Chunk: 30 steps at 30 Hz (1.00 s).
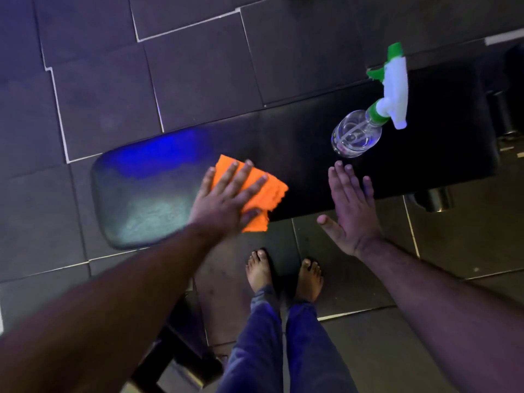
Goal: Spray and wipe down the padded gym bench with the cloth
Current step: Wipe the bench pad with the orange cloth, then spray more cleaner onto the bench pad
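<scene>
The black padded bench (147,199) runs across the view from lower left to upper right, its left end shiny with a blue reflection. My left hand (224,199) presses flat on a folded orange cloth (266,191) lying on the pad near its front edge. My right hand (351,205) hovers with fingers spread over the bench's front edge, holding nothing. A clear spray bottle (354,134) with a white and green trigger head (394,89) stands upright on the pad, just beyond my right hand's fingertips.
Dark rubber floor tiles (99,95) surround the bench. My bare feet (283,273) stand in front of the bench between my arms. A dark bench frame part (175,350) sits low by my left leg. A metal bench leg (433,198) shows at right.
</scene>
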### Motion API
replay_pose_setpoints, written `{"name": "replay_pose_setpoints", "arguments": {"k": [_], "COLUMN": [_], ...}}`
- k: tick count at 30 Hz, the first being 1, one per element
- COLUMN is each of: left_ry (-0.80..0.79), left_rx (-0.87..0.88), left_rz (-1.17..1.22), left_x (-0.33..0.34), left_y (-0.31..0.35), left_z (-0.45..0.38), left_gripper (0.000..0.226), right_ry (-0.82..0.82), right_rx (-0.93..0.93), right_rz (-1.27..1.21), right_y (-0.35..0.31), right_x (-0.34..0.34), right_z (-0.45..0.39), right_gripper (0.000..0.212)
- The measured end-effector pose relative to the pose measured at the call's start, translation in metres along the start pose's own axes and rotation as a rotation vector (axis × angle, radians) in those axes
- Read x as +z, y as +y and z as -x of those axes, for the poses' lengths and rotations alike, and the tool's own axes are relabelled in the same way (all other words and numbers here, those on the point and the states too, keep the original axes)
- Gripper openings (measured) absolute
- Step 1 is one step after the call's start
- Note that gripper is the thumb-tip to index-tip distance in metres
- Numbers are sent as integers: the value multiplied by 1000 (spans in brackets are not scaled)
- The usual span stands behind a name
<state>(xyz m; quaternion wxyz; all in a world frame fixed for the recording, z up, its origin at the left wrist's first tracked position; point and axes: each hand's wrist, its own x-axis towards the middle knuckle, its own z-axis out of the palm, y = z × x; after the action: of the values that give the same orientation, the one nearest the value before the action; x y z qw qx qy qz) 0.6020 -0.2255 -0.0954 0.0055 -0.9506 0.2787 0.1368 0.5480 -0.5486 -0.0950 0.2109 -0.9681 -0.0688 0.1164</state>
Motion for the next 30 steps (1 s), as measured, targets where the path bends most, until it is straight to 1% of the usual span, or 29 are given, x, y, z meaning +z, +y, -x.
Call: {"name": "replay_pose_setpoints", "arguments": {"k": [2, 5, 6, 7, 8, 9, 11, 12, 14, 17, 19, 20, 23, 26, 28, 30], "left_ry": [-22, -11, -19, -26, -29, -26, -14, -1, 38, 36, 29, 13, -27, -71, -87, -93], "left_rx": [-195, -504, -559, -578, -558, -500, -306, -202, -27, 135, 163, 148, 34, -80, -96, -74], "left_rz": [38, 186, 221, 241, 253, 253, 221, 193, 118, 48, -3, -19, -9, 31, 56, 107], "left_x": [-11, -37, -43, -47, -48, -46, -38, -30, -13, -1, -3, -6, -16, -29, -38, -47], "left_y": [-17, -4, 9, 25, 45, 65, 101, 112, 113, 75, 48, 37, 27, 43, 60, 76], "left_z": [-28, -97, -119, -136, -147, -149, -129, -111, -74, -47, -46, -47, -59, -75, -80, -80], "left_gripper": [78, 83, 89, 94, 99, 102, 103, 102, 101, 101, 101, 101, 101, 104, 110, 111], "right_ry": [-21, 8, 52, 120, 217, 332, 548, 627, 701, 683, 702, 696, 662, 668, 630, 543], "right_rx": [-24, -40, -22, 14, 65, 122, 205, 220, 211, 103, 8, -4, 106, 183, 219, 263], "right_rz": [3, -37, -55, -72, -89, -109, -171, -213, -316, -441, -461, -491, -546, -580, -606, -614], "right_y": [2, 4, 4, 6, 8, 11, 14, 15, 13, 0, -8, -14, -28, -31, -31, -31], "right_x": [-2, -6, -8, -11, -14, -18, -32, -42, -64, -95, -110, -117, -125, -121, -119, -113], "right_z": [1, 3, 4, 5, 5, 3, -9, -19, -45, -83, -101, -105, -102, -81, -62, -38], "right_gripper": [132, 137, 136, 133, 129, 123, 110, 103, 93, 93, 84, 79, 70, 69, 68, 63]}}
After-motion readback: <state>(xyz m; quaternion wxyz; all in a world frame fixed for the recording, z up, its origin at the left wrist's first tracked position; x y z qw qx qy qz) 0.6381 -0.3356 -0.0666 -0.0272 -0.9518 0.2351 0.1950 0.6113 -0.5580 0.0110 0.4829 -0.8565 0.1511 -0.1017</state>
